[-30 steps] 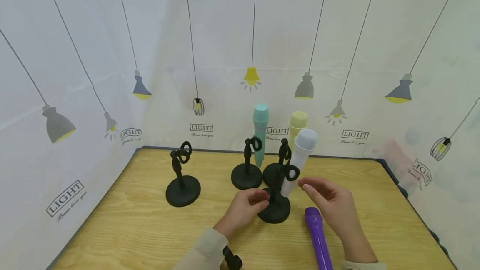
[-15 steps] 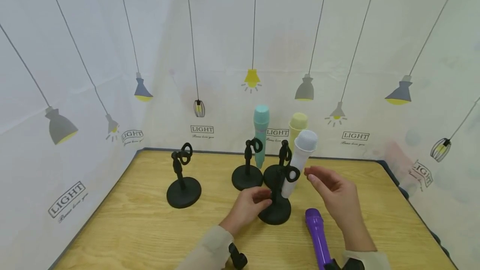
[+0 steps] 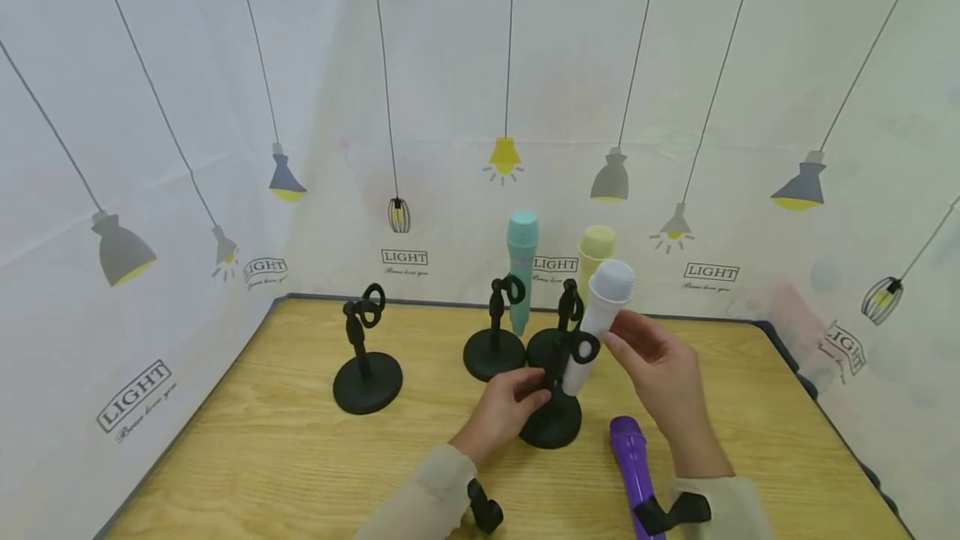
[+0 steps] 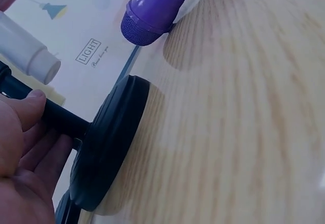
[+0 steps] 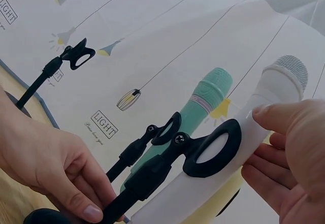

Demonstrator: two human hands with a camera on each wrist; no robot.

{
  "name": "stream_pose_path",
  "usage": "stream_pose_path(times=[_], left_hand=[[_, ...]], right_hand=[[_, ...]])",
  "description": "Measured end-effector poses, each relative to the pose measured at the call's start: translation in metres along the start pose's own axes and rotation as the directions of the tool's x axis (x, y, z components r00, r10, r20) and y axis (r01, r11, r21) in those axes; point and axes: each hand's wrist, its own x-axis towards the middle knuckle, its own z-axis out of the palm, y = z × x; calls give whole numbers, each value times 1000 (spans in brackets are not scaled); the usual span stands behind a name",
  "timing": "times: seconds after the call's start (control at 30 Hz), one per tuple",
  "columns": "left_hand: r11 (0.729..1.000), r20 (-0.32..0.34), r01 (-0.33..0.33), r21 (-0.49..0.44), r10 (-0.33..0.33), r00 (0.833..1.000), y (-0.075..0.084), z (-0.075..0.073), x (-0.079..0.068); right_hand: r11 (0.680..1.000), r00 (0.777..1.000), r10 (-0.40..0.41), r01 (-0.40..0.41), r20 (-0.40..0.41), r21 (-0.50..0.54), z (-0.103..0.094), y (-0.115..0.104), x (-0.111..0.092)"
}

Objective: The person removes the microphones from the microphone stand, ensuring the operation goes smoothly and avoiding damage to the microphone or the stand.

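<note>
A white microphone [image 3: 609, 294] sits tilted in the ring clip of the nearest black microphone stand [image 3: 553, 423]. My left hand [image 3: 504, 408] grips that stand's pole, thumb on one side and fingers on the other, as the left wrist view shows. At the white microphone's body, my right hand [image 5: 292, 155] has its thumb on one side and its fingers curled at the other, just below the mesh head. Lying on the table nearer me is a purple microphone [image 3: 633, 465], partly behind the right wrist's black strap.
Behind, a teal microphone [image 3: 522, 244] and a yellow microphone [image 3: 597, 242] lean in two more black stands, close to the white one. A stand with a bare clip [image 3: 367, 382] stands farther left. The wooden table [image 3: 262, 457] ends at a printed cloth backdrop [image 3: 450, 90].
My right hand has moved up and then left, reaching the white microphone's body. My left hand has shifted slightly right and closed in on the stand's pole.
</note>
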Motion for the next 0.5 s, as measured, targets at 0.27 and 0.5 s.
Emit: stream_pose_path(times=[0.27, 0.5], left_hand=[[999, -3, 44, 19, -44, 999, 2, -1, -1], [999, 8, 27, 29, -27, 1000, 3, -2, -4]], right_hand=[[998, 999, 41, -41, -11, 45, 7, -2, 1], [998, 998, -33, 35, -44, 48, 9, -5, -7]])
